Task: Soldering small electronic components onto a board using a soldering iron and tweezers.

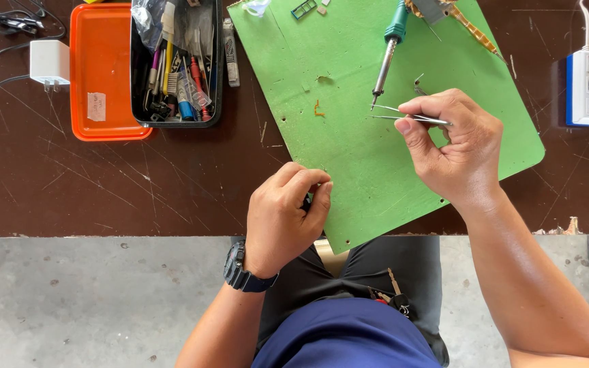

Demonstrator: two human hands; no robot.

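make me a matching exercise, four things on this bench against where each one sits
Things:
1. tweezers
2. soldering iron
3. power strip
4. orange tray

Places:
A. far right of the table
B. pinched in the right hand
C. left of the black tool box
D. lying on the green board

Pairs: 1-B, 2-D, 3-A, 4-C

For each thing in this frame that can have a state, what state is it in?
Right hand: pinching tweezers, tips pointing left over the green board.
Left hand: curled at the board's edge; contents hidden.
Soldering iron: lying on the board, unheld.
Tool box: open, full of tools.
Orange lid: off, lying beside the box.
Power strip: one plug in.
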